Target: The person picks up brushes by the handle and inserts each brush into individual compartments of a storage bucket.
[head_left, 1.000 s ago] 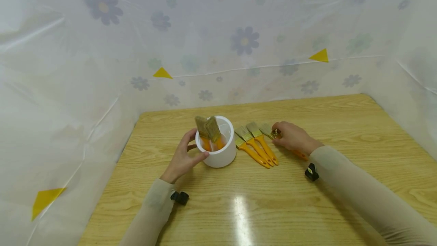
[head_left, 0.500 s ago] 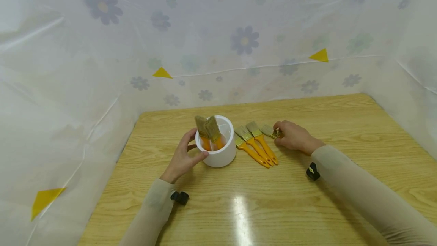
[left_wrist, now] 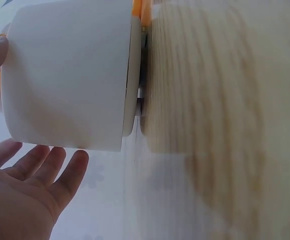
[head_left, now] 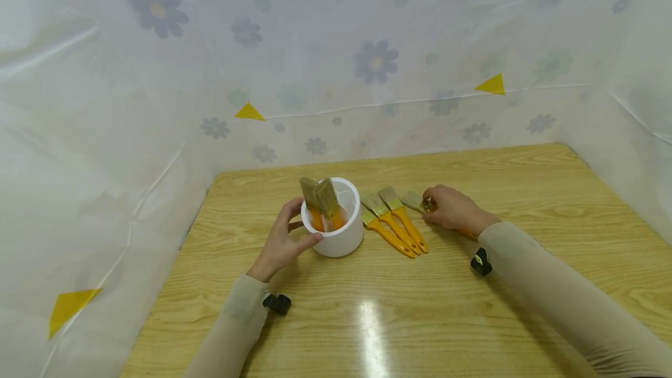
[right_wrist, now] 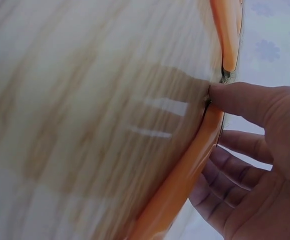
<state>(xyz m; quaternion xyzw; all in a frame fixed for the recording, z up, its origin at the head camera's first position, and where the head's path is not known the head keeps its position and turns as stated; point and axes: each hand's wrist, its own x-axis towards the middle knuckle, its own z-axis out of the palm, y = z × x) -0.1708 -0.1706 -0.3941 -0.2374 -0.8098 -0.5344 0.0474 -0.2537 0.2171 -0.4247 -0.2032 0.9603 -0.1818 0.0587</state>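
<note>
A white cylindrical pot (head_left: 341, 245) stands upright on the table in the head view. Two paintbrushes (head_left: 328, 198) lean in it, bristles up and orange handles down inside. My left hand (head_left: 280, 248) holds the pot from the left, thumb at the near rim and fingers round the far side; the left wrist view shows fingertips (left_wrist: 77, 162) against its wall. Farther right, my right hand (head_left: 454, 210) pinches another paintbrush (head_left: 412, 199) near its metal ferrule. This brush lies low along the tabletop, its orange handle (right_wrist: 177, 172) running under the palm in the right wrist view.
Between pot and right hand, three paintbrushes (head_left: 398, 227) lie fanned on the wooden table (head_left: 420, 319), bristles pointing away. White plastic sheeting with a flower pattern (head_left: 376, 63) rises behind the table and along both sides. Yellow triangles (head_left: 249, 112) are stuck on it.
My right hand has shifted slightly to the right, its grip now at the brush's ferrule. The left hand, the pot and the three lying brushes stay put.
</note>
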